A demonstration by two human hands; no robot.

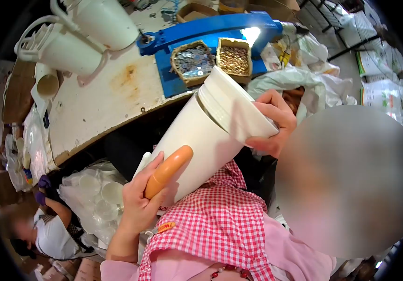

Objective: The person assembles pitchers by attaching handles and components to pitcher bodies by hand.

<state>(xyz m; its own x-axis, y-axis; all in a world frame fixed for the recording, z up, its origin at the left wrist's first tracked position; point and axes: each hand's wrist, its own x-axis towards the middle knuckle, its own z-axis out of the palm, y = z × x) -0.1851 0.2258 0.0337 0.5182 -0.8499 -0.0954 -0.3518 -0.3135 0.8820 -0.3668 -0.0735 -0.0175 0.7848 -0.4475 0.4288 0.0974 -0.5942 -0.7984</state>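
Observation:
A white plastic bucket-like container (189,140) is tilted over my lap, its mouth toward the upper right. An orange grip (168,172) stands out at its side. My left hand (141,199) is wrapped around the lower body by this grip, fingers closed. A white rimmed plastic piece (233,104) sits askew at the mouth, with a dark gap along one side. My right hand (276,122) pinches the outer rim of that piece, thumb below and fingers above. The inside of the container is hidden.
A blue press (210,33) stands at the table edge with a tray of silvery washers (193,61) and a tray of brass-coloured small parts (234,58). White handled buckets (70,47) stand on the worktable (89,112). Another person (54,229) is at lower left, near bagged cups (96,194).

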